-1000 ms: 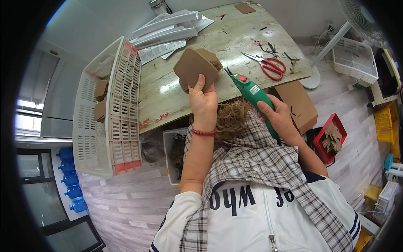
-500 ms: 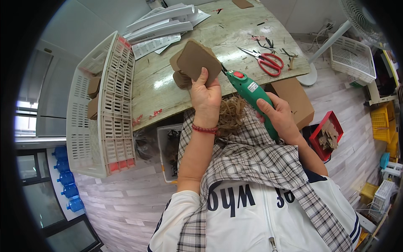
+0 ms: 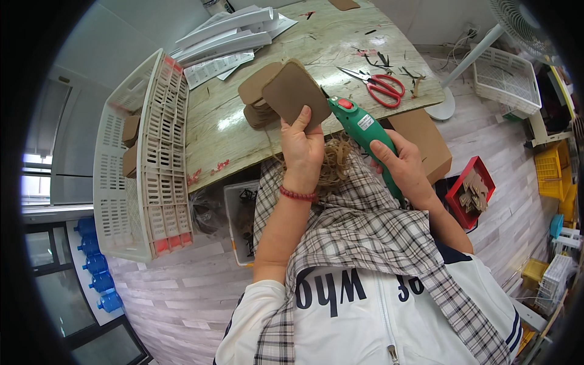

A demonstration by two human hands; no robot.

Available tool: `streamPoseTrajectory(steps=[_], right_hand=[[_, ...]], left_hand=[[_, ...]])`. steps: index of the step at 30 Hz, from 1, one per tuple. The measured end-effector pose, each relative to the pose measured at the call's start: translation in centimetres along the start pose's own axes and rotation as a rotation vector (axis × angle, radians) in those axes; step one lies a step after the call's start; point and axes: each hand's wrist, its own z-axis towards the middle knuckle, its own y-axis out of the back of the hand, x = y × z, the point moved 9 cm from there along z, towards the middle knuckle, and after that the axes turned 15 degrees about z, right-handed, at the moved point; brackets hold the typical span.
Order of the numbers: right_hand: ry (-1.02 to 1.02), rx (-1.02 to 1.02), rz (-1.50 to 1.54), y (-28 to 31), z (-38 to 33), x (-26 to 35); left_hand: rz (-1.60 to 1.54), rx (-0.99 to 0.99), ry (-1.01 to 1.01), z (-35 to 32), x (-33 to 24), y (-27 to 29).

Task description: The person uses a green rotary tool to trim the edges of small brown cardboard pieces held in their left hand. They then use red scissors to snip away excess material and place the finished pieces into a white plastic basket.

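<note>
Left fingers [image 3: 300, 120]: you pinch the flat brown piece [image 3: 294, 93], which extends beyond them.
Right fingers [image 3: 384, 151]: wrapped round your green cutter [image 3: 368, 136]; its tip perhaps touches the piece's edge.
Brown stack [image 3: 258, 88]: on the surface [image 3: 337, 53], beyond-left of your left fingers.

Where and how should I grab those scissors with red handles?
Probably by the red handle loops, coming from the near right edge of the table. The scissors lie flat with those loops toward that edge, while the pointed blades aim away to the left.
</note>
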Motion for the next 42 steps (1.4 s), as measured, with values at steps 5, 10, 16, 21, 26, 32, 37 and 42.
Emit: streamPoseTrajectory(steps=[5, 10, 16, 21, 26, 32, 37, 42], right_hand=[[0.04, 0.005, 0.001, 0.4, 0.2, 0.2], [0.05, -0.037, -0.003, 0.8, 0.3, 0.6], [0.045, -0.041, 0.005, 1.0, 0.3, 1.1], [0.048, -0.045, 0.011, 1.2, 0.4, 1.0], [0.064, -0.032, 0.03, 1.2, 0.7, 1.0], [0.029, -0.007, 0.02, 1.7, 0.6, 1.2], [0.011, 0.054, -0.05, 2.7, 0.0, 1.3], [-0.012, 0.1, -0.081, 2.9, -0.7, 1.3]], left_hand=[[0.082, 0.004, 0.02, -0.6, 1.0, 0.2], [0.092, 0.045, 0.072, -1.5, 2.4, 0.2], [0.11, 0.092, 0.116, -2.3, 2.9, -0.2], [0.127, 0.113, 0.127, -2.7, 3.1, -0.1], [0.097, 0.081, 0.169, -3.1, 3.7, 0.4], [0.243, 0.152, 0.173, -2.7, 3.2, 2.0], [0.419, 0.203, 0.142, -2.1, 0.1, 2.3], [0.56, 0.291, 0.206, -1.4, -1.8, 2.9]])
